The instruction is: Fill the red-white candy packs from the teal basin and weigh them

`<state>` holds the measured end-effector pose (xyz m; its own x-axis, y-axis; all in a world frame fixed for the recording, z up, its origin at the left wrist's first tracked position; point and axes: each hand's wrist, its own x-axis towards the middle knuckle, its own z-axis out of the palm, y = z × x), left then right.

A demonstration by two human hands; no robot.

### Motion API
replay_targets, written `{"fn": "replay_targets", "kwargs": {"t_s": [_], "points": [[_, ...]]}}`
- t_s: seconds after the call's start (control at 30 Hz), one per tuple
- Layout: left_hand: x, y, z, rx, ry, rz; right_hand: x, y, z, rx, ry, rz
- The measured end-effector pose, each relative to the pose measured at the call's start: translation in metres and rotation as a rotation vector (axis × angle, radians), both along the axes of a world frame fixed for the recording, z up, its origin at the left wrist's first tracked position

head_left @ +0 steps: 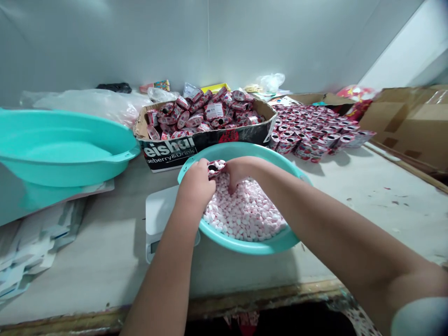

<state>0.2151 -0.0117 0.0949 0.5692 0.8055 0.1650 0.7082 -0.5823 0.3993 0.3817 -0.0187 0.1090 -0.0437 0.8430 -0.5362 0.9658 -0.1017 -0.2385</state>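
Note:
My left hand (197, 183) is closed around a small red-and-white packet (216, 169), holding it over the left rim of a turquoise basin (250, 248). White candies show at the packet's open top, beside a dark spot. In the basin lies a heap of small pale pink and white candies (247, 212). Right beside the packet, my right hand (239, 171) bends down with curled fingers touching the heap; most of its fingers are hidden, and so is whatever they hold.
A white scale (161, 212) sits partly under the basin's left side. Behind is a cardboard box (206, 140) full of similar packets. More packets (311, 128) stand upright at right, near a large carton (409, 126). Another turquoise basin (66, 163) is at left, above flattened white sheets (31, 252).

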Motion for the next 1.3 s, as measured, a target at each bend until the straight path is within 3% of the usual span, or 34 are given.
{"fn": "replay_targets", "kwargs": {"t_s": [0.13,0.27,0.33,0.47,0.67,0.77,0.93,1.1,1.2,1.3], "points": [[0.001,-0.001,0.001,0.000,0.034,-0.002,0.016,-0.010,0.018,0.052,-0.030,-0.061],[0.001,-0.002,0.000,0.003,0.060,-0.011,0.026,-0.021,0.039,0.285,0.149,-0.229],[0.001,-0.002,-0.001,0.011,0.056,-0.024,0.021,-0.022,0.043,0.402,0.239,-0.237],[0.000,-0.001,-0.003,0.022,0.024,-0.012,0.002,-0.017,0.037,0.590,0.251,-0.150],[0.003,-0.001,-0.001,-0.036,-0.005,0.044,-0.010,-0.014,0.033,0.638,0.283,-0.058],[0.003,-0.001,0.001,-0.070,-0.086,0.048,-0.011,-0.018,0.038,0.662,0.326,-0.083],[0.000,-0.001,0.003,-0.101,-0.189,0.076,-0.011,-0.018,0.038,0.685,0.604,-0.209],[-0.001,0.000,0.001,-0.060,-0.227,-0.001,-0.008,-0.014,0.035,0.784,0.783,-0.187],[0.001,0.000,0.002,-0.112,-0.240,0.053,-0.002,-0.016,0.037,0.831,0.685,-0.171],[0.001,-0.001,0.003,-0.141,-0.262,0.105,0.007,-0.018,0.040,0.750,0.340,-0.167]]}}
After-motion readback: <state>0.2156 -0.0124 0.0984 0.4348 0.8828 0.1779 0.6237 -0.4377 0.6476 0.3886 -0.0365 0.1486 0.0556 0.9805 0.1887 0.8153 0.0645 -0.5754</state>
